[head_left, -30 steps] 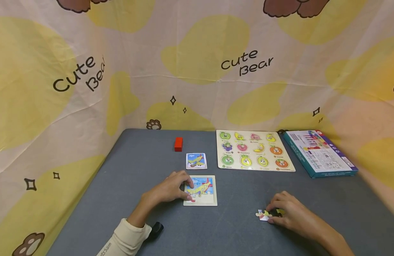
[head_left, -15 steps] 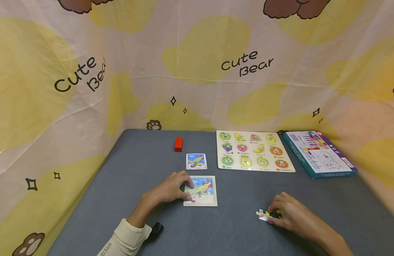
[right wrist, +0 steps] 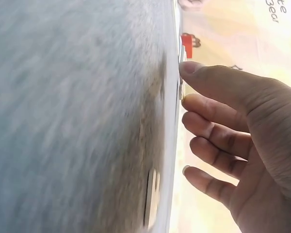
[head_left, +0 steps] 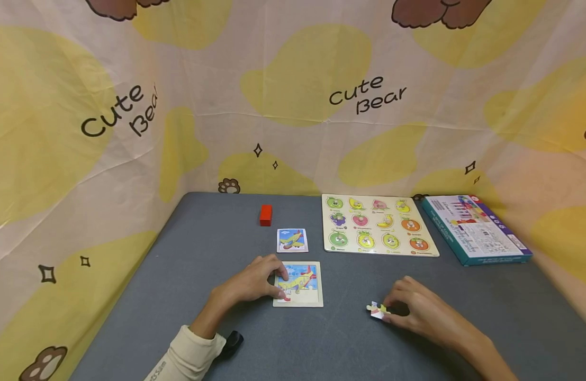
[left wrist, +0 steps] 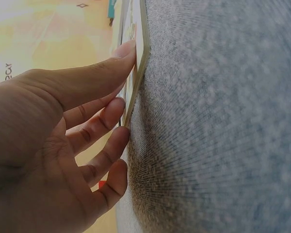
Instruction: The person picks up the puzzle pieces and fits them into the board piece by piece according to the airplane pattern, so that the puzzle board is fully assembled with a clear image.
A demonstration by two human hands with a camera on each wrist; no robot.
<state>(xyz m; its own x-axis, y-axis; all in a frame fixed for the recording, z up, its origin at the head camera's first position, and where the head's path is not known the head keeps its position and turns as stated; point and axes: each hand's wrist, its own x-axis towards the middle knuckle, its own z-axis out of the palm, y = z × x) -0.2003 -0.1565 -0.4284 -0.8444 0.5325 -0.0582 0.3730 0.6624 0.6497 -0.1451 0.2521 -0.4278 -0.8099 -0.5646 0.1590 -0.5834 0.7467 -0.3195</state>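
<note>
My left hand grips the left side of a square wooden puzzle board, with its thumb on the face and curled fingers at the edge in the left wrist view. Puzzle pieces forming a yellow airplane fill its upper part, while much of the lower strip is bare wood. My right hand pinches a puzzle piece between thumb and index finger, right of the board. In the right wrist view another flat wooden piece lies on the table beneath the hand.
Behind the board lies a small airplane picture card, and a red block stands beyond it. A fruit board and a teal-edged box lie at the back right. A printed cloth walls the grey table.
My right hand has moved left and slightly away from me, bringing the puzzle piece closer to the board. The left hand and the board have stayed in place.
</note>
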